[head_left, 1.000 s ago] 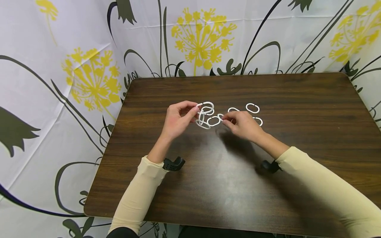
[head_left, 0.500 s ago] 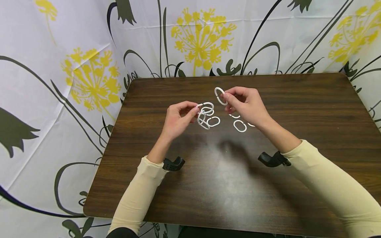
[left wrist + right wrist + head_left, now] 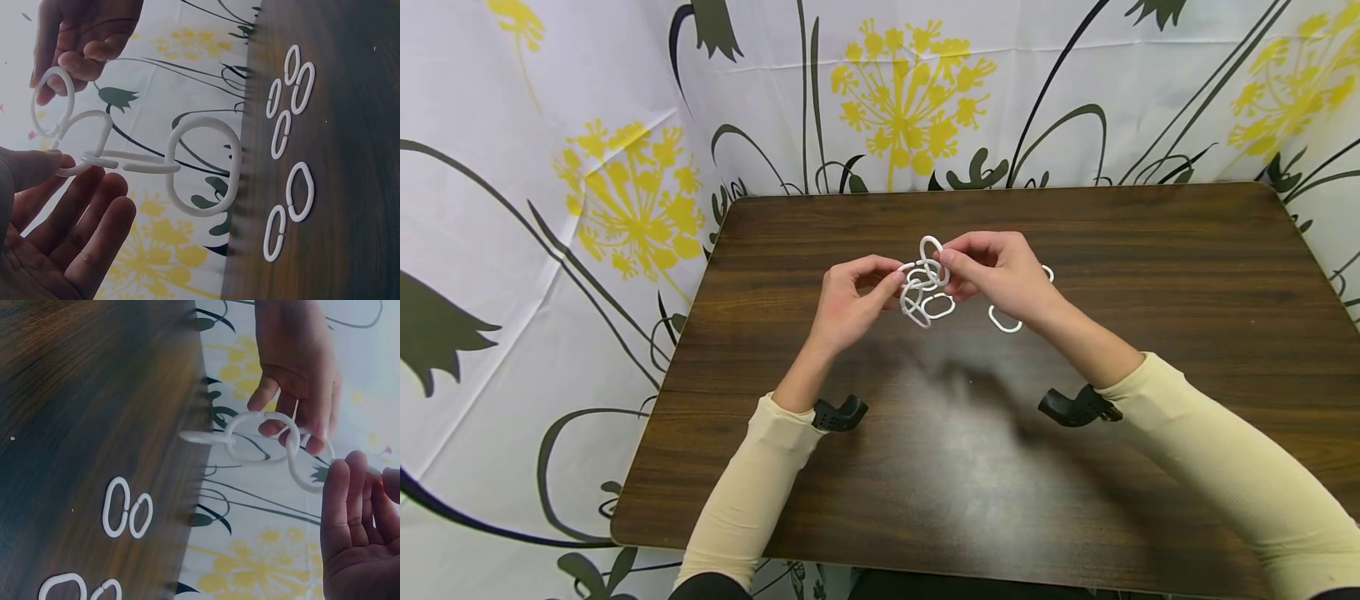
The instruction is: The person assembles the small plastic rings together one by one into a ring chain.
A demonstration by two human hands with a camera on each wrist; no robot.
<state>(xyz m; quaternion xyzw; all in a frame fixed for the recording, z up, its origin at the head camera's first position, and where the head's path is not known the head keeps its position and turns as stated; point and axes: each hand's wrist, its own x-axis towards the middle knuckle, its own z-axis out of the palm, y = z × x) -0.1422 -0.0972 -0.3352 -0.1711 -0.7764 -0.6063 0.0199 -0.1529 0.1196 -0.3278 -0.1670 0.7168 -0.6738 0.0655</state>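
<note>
chain (image 3: 150,168) held in left grip (image 3: 852,300); right grip (image 3: 1011,275), pinching ring (image 3: 70,97), hides some loose rings (image 3: 311,190)

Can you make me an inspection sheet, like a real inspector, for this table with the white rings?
surface: brown wood-look table
job's things: linked white rings held up; six loose rings on the table
clutter: nothing seen beyond tiny pale specks
left hand: pinches the linked white rings
right hand: pinches another ring; cannot tell if it's joined
cables: nothing seen
surroundings: flowered sheet behind
</note>
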